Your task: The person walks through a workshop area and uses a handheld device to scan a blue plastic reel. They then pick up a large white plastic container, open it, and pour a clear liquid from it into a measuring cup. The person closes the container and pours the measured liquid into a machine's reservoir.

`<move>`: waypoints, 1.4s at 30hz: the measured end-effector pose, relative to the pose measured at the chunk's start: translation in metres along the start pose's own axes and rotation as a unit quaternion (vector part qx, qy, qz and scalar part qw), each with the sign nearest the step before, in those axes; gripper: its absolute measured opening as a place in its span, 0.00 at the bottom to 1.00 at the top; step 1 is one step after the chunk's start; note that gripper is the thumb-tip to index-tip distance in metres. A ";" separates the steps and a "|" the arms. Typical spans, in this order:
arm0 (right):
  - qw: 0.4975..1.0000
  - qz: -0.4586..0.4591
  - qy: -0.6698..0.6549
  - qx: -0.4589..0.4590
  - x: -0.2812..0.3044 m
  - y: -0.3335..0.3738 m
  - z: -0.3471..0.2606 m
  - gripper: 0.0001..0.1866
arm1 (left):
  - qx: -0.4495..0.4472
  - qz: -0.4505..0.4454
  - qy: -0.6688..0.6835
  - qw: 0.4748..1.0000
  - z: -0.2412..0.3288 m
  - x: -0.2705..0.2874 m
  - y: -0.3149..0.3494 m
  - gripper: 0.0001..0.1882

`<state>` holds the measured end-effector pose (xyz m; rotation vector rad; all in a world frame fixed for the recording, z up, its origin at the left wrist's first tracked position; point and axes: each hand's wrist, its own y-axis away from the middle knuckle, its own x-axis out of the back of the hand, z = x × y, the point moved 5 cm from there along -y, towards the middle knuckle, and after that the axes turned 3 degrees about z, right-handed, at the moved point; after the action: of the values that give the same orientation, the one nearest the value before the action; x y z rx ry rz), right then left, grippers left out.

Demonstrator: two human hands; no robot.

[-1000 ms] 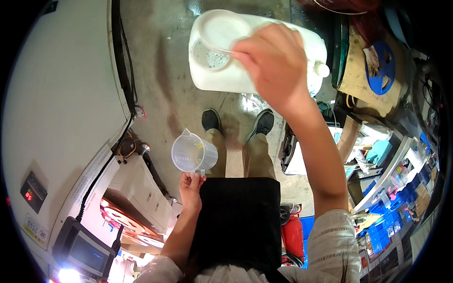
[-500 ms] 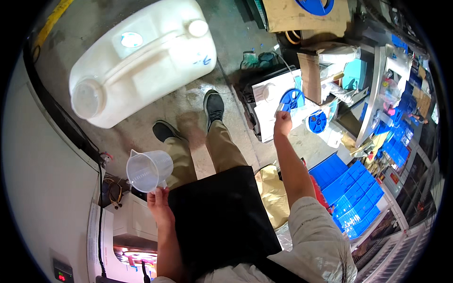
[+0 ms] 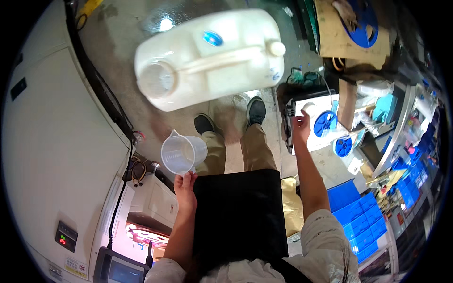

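My left hand (image 3: pixel 185 187) grips the handle of a translucent plastic measuring jug (image 3: pixel 189 150), held upright over the floor with its spout turned away from me. The jug looks empty. My right arm reaches out to the right, and my right hand (image 3: pixel 300 128) is over a white-topped surface, fingers apart and slightly curled. Just beyond its fingertips sits a small round white cap-like piece (image 3: pixel 309 107). I cannot tell whether the fingers touch it. A blue reel (image 3: pixel 325 123) lies right beside this hand. Ahead stands a large white plastic jerrycan (image 3: pixel 222 70) with two capped openings.
A second blue reel (image 3: pixel 342 146), blue bins (image 3: pixel 361 221) and a cluttered shelf lie to the right. A tall white cabinet (image 3: pixel 61 122) with a cable along its edge borders the left. A brown paper bag (image 3: pixel 291 205) is by my right arm.
The view has swung left, so the scene sits further right. My right hand has left the blue reel for the white cap-like piece; the small pale thing in its fingers no longer shows.
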<state>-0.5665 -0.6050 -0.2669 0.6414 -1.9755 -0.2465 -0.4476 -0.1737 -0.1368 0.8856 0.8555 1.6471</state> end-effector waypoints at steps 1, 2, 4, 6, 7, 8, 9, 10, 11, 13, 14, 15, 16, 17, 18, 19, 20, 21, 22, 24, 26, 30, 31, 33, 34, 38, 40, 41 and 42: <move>0.998 -0.029 -0.046 0.027 -0.001 0.016 -0.030 0.21 | -0.013 0.012 -0.006 1.000 0.009 0.004 -0.001 0.05; 0.993 -0.057 -0.093 0.053 -0.001 0.030 -0.062 0.22 | -0.025 0.023 -0.012 0.999 0.018 0.007 -0.003 0.05; 0.945 -0.058 0.030 0.321 0.005 0.055 -0.162 0.23 | -0.060 0.042 -0.032 0.997 0.040 0.015 -0.010 0.06; 0.888 -0.050 0.052 0.453 0.004 0.071 -0.250 0.26 | -0.100 0.053 -0.060 0.992 0.065 0.024 -0.019 0.06; 0.867 -0.050 0.079 0.490 0.000 0.071 -0.291 0.28 | -0.116 0.074 -0.109 0.985 0.088 0.022 -0.023 0.07; 0.844 -0.051 0.106 0.523 -0.007 0.071 -0.322 0.29 | -0.150 0.073 -0.149 0.975 0.108 0.022 -0.029 0.06; 0.833 -0.061 0.125 0.535 -0.014 0.063 -0.343 0.28 | -0.182 0.070 -0.191 0.962 0.126 0.021 -0.040 0.06; 0.821 -0.072 0.145 0.547 -0.021 0.054 -0.362 0.26 | -0.213 0.068 -0.232 0.947 0.142 0.020 -0.052 0.06; 0.808 -0.087 0.159 0.561 -0.034 0.048 -0.379 0.25 | -0.275 0.060 -0.230 0.932 0.156 0.022 -0.069 0.06; 0.780 -0.176 0.249 0.547 -0.066 0.038 -0.384 0.21 | -0.285 0.069 -0.283 0.913 0.194 0.017 -0.089 0.06; 0.757 -0.219 0.296 0.539 -0.084 0.030 -0.385 0.20 | -0.286 0.075 -0.307 0.905 0.211 0.011 -0.099 0.07; 0.749 -0.232 0.304 0.541 -0.085 0.028 -0.388 0.18 | -0.330 0.086 -0.345 0.875 0.232 0.001 -0.102 0.07; 0.755 -0.286 0.302 0.506 -0.092 0.015 -0.385 0.19 | -0.338 0.080 -0.350 0.870 0.244 -0.013 -0.114 0.07; 0.744 -0.339 0.309 0.485 -0.098 0.014 -0.390 0.20 | -0.340 0.080 -0.364 0.863 0.257 -0.012 -0.125 0.08; 0.728 -0.390 0.324 0.461 -0.101 0.008 -0.392 0.21 | -0.339 0.077 -0.372 0.861 0.266 -0.019 -0.133 0.08; 0.710 -0.427 0.343 0.443 -0.107 0.005 -0.391 0.23 | -0.345 0.063 -0.376 0.858 0.277 -0.025 -0.141 0.08; 0.689 -0.460 0.365 0.424 -0.112 -0.002 -0.386 0.25 | -0.353 0.047 -0.376 0.855 0.292 -0.040 -0.147 0.08; 0.693 -0.478 0.348 0.412 -0.114 -0.004 -0.387 0.28 | -0.365 0.031 -0.376 0.851 0.307 -0.052 -0.152 0.08; 0.657 -0.512 0.391 0.392 -0.121 -0.008 -0.385 0.29 | -0.373 0.023 -0.363 0.853 0.319 -0.063 -0.161 0.08; 0.648 -0.558 0.410 0.318 -0.123 -0.009 -0.388 0.30 | -0.370 -0.001 -0.340 0.865 0.331 -0.076 -0.182 0.09; 0.674 -0.507 0.359 0.401 -0.118 -0.005 -0.382 0.32 | -0.351 -0.033 -0.344 0.871 0.342 -0.088 -0.204 0.09; 0.690 -0.505 0.385 0.347 -0.113 -0.001 -0.375 0.30 | -0.318 -0.076 -0.323 0.888 0.347 -0.099 -0.251 0.08; 0.662 -0.516 0.440 0.319 -0.120 -0.002 -0.375 0.28 | -0.308 -0.084 -0.305 0.897 0.345 -0.097 -0.265 0.08; 0.661 -0.517 0.463 0.287 -0.113 0.004 -0.375 0.28 | -0.314 -0.110 -0.325 0.885 0.348 -0.101 -0.282 0.09; 0.660 -0.514 0.473 0.277 -0.115 0.005 -0.379 0.28 | -0.322 -0.121 -0.334 0.877 0.353 -0.103 -0.291 0.09; 0.626 -0.533 0.523 0.225 -0.125 0.021 -0.410 0.27 | -0.289 -0.129 -0.324 0.892 0.370 -0.097 -0.315 0.12; 0.622 -0.543 0.528 0.198 -0.132 0.025 -0.429 0.26 | -0.298 -0.151 -0.338 0.880 0.376 -0.091 -0.327 0.13; 0.622 -0.543 0.532 0.189 -0.136 0.026 -0.436 0.27 | -0.325 -0.151 -0.348 0.866 0.378 -0.087 -0.334 0.13; 0.622 -0.542 0.535 0.179 -0.139 0.027 -0.443 0.27 | -0.351 -0.151 -0.358 0.852 0.378 -0.085 -0.337 0.14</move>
<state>-0.1392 -0.4642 -0.1508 1.7131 -0.2612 -0.1063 0.0494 -0.1432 -0.2624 0.6961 -0.1433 1.0698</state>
